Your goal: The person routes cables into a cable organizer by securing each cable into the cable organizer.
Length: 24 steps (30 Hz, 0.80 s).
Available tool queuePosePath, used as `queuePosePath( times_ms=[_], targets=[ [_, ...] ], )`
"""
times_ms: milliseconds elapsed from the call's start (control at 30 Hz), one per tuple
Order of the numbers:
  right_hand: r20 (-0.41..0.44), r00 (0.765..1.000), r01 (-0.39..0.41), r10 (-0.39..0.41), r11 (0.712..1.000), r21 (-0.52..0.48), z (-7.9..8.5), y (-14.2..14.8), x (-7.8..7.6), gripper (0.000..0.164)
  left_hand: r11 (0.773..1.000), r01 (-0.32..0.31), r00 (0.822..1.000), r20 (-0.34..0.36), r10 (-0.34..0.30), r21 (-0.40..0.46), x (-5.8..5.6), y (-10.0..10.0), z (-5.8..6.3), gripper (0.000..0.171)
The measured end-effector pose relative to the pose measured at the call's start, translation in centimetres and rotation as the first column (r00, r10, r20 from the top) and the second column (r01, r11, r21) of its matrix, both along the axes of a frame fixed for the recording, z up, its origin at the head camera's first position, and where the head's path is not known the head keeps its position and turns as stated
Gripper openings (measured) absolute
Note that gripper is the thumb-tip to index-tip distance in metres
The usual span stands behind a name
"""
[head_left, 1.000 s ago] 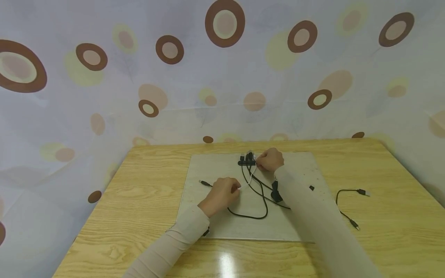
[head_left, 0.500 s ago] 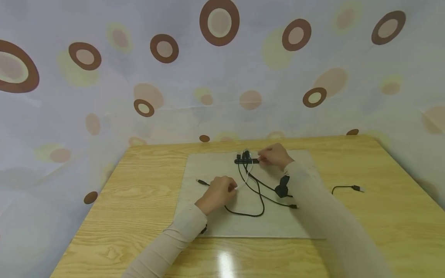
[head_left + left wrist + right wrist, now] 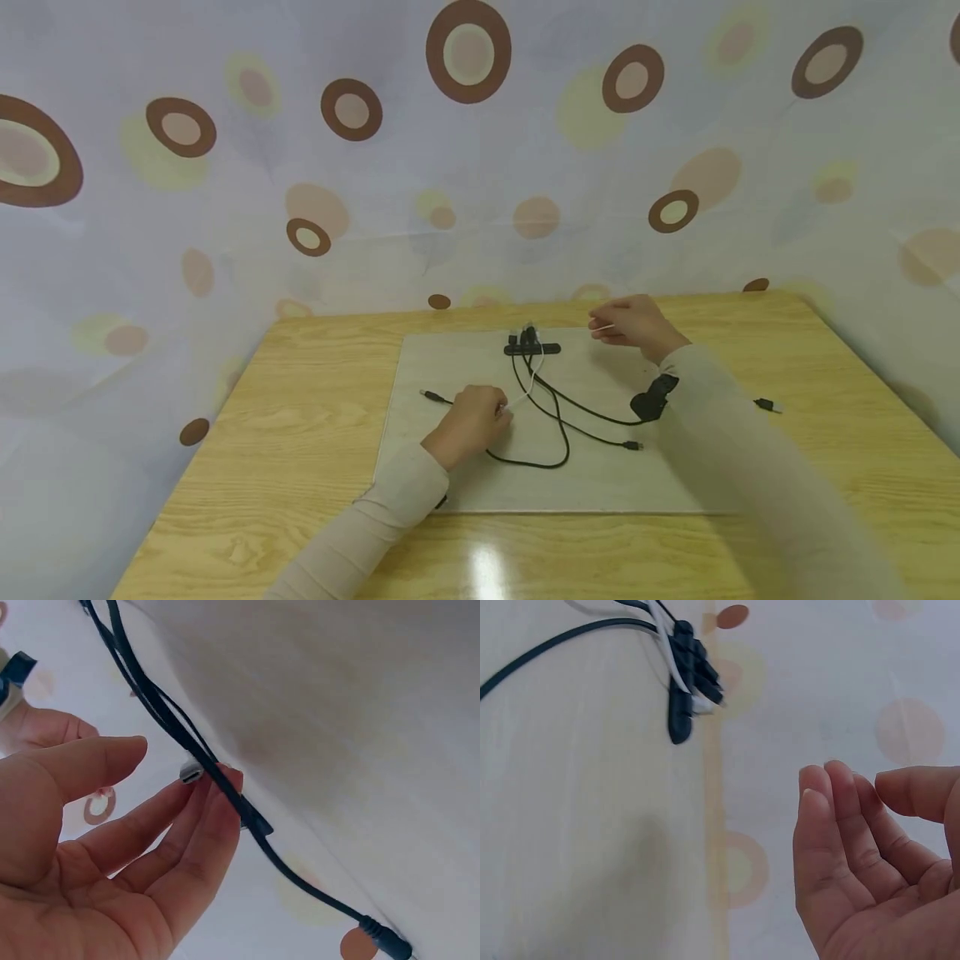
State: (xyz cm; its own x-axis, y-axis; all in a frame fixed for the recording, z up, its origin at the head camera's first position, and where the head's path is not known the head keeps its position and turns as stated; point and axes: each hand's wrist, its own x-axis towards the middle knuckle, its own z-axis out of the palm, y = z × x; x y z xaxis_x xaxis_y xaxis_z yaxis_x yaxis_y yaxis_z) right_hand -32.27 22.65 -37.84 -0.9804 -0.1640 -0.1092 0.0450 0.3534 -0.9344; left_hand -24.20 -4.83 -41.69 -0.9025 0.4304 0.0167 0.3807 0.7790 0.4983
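Observation:
A black cable organizer strip (image 3: 552,349) lies at the back of the pale board, with several black cables and one white cable (image 3: 535,379) set in it. My left hand (image 3: 468,421) is low over the board, at the end of the white cable. The left wrist view shows its thumb apart from the fingers, a small white connector (image 3: 191,772) at the fingertips and black cables (image 3: 184,735) crossing the fingers. To the right of the strip, my right hand (image 3: 633,323) is raised with relaxed fingers; nothing is held by that hand (image 3: 877,847) in the right wrist view.
The pale board (image 3: 600,487) lies on a wooden table (image 3: 315,375). One black cable plug (image 3: 432,396) rests at the board's left, another plug (image 3: 632,446) at its right. A separate USB plug (image 3: 767,405) shows beyond my right sleeve. A patterned backdrop (image 3: 480,250) rises behind the table.
My right hand has come away from the right end of the organizer strip, moving right and up. The left hand stays at the white cable's end.

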Motion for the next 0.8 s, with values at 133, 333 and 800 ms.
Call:
queuePosePath(
  times_ms=[133,333,800],
  targets=[
    [-0.025,1.000,-0.002,0.002,1.000,-0.013,1.5,1.5,0.9,0.046,0.998,0.024,0.996,-0.086,-0.028,-0.052,0.4,0.1,0.3,0.018],
    [-0.052,0.998,0.019,-0.020,1.000,-0.015,3.2,4.9,2.2,0.052,0.998,0.070,0.994,-0.087,-0.069,-0.002,1.6,1.0,1.0,0.022],
    [0.091,0.994,0.041,-0.057,0.984,0.172,0.6,15.7,6.4,0.045,0.929,0.319,0.947,-0.111,-0.302,0.189,5.4,5.3,0.1,0.017]
  ],
)
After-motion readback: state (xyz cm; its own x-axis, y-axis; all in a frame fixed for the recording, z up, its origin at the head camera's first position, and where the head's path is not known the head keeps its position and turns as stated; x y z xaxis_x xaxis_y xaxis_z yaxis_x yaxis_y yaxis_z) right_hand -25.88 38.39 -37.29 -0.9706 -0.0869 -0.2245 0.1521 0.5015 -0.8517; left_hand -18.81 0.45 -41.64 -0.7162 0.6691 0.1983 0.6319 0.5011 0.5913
